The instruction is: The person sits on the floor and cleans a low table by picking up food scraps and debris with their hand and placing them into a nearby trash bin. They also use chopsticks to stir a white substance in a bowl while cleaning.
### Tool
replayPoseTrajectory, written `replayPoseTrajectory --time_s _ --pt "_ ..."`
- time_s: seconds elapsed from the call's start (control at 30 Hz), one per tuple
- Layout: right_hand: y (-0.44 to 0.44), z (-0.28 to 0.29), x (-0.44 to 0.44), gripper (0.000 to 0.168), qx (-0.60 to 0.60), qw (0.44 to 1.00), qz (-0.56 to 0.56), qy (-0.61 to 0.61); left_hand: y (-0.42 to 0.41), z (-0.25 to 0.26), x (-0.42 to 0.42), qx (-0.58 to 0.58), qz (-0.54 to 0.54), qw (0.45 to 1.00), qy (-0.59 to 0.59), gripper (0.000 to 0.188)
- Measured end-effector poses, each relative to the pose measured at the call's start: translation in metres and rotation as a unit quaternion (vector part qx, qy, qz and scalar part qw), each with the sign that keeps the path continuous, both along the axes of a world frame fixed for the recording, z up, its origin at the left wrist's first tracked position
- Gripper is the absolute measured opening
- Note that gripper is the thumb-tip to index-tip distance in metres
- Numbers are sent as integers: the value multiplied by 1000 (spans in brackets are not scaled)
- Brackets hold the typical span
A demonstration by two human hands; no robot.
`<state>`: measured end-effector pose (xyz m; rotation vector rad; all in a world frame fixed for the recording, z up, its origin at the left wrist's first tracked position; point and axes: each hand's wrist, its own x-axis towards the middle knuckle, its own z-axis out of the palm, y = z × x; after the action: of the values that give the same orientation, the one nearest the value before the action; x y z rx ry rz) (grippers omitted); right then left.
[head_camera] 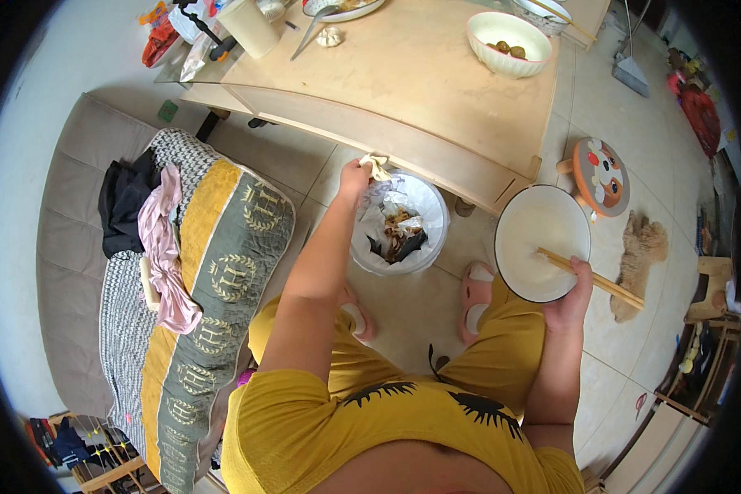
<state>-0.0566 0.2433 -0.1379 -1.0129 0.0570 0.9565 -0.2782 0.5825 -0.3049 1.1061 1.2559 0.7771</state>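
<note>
My left hand (354,180) grips a crumpled pale cloth or tissue (376,167) at the table's front edge, over the rim of a lined waste bin (443,231). Food scraps and crumpled wrappers (403,231) lie in the bin. At the right, my right hand (569,302) holds a white bowl (525,225) with a dark rim, together with a pair of wooden chopsticks (593,281). The chopsticks lie across the bowl's edge, tips inside. Pale residue or liquid seems to be in the bowl; I cannot tell which.
On the wooden table (395,80) are a garlic bulb (330,37), a spoon on a plate, and a ribbed bowl (509,62) with brown food. A round stool (602,176) and a curly-haired dog (639,265) are right. A sofa with a patterned cover (222,272) stands left.
</note>
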Motion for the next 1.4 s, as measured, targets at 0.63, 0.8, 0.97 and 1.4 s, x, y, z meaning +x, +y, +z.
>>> replayPoseTrajectory --time_s 0.63,0.8,0.97,1.4 --pt "2 1 3 50 -32 999 -30 -14 14 -9 30 331 245 874 257 10" --pt "3 -4 1 51 -19 999 -9 -32 -18 -23 45 379 169 894 169 10" --pt "4 -6 -5 51 -46 998 6 -43 0 -27 37 356 157 904 180 9" --pt "2 -8 -4 49 -40 998 5 -46 124 -2 -36 284 272 818 420 13"
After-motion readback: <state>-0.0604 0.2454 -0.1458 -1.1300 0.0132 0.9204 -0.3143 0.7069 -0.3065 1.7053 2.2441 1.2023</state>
